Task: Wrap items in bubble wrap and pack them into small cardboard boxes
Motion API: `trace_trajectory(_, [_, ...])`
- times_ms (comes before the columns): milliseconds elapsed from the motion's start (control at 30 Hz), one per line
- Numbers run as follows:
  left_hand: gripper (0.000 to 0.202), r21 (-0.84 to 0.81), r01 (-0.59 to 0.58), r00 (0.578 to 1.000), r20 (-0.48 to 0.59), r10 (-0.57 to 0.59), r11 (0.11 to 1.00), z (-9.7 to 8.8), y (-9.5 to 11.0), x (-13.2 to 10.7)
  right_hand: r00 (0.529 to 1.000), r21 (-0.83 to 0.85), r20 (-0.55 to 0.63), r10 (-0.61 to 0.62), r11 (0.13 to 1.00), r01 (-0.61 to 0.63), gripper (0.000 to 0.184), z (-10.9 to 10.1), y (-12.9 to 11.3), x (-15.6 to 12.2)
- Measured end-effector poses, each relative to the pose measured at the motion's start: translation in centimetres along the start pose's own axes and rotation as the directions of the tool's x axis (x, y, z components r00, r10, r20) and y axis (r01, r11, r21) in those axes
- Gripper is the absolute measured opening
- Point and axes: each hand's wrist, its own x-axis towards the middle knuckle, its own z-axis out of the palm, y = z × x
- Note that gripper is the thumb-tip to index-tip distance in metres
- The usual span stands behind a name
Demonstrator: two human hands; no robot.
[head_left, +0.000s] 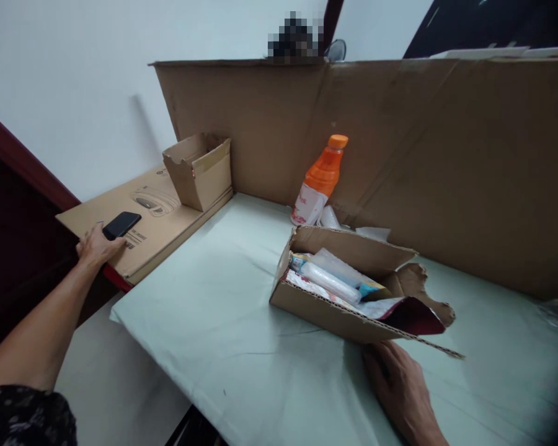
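My left hand (pixel 96 246) reaches out to the far left and touches a black phone (pixel 121 224) that lies on a flat printed carton (pixel 153 223). Its fingers curl by the phone's near end; whether they grip it I cannot tell. My right hand (pixel 400 387) lies flat and open on the pale green table cover (pixel 223 322), just in front of a torn, open cardboard box (pixel 348 282). Inside that box are plastic-wrapped packets (pixel 335 275). An orange bottle (pixel 320 181) stands behind the box.
A tall cardboard sheet (pixel 423 155) stands along the back of the table. A small open cardboard box (pixel 199 168) sits on the flat carton at the left. White crumpled wrapping (pixel 353 226) lies by the bottle. Dark wood furniture (pixel 18 204) is at the far left.
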Motion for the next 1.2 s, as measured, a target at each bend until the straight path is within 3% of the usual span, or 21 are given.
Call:
trace_trajectory(133, [0.087,0.014,0.105,0.993,0.049,-0.105,0.994,0.2,0.2,1.3,1.0,-0.03,-0.021,-0.01,0.999,0.009,0.025,0.2,0.3,-0.1])
trace_trajectory(500, [0.095,0.014,0.171,0.983,0.061,-0.172,0.985,0.3,2.4,2.5,0.999,-0.052,-0.029,-0.028,0.998,0.026,0.022,0.1,0.1,0.1])
trace_trajectory(667, [0.092,0.016,0.177,0.982,0.062,-0.178,0.984,0.4,2.3,2.1,0.995,-0.053,-0.045,-0.087,0.995,0.084,0.02,0.1,0.2,0.2])
trace_trajectory(967, [0.096,0.009,0.166,0.979,0.115,-0.166,0.986,0.1,1.9,1.7,0.999,-0.033,-0.029,-0.029,0.999,0.028,0.021,0.0,0.0,0.3])
trace_trajectory(1200, [0.089,0.019,0.145,0.986,0.075,-0.146,0.989,0.2,2.3,1.0,0.998,-0.056,-0.053,-0.035,0.998,0.032,0.021,0.2,0.1,0.2])
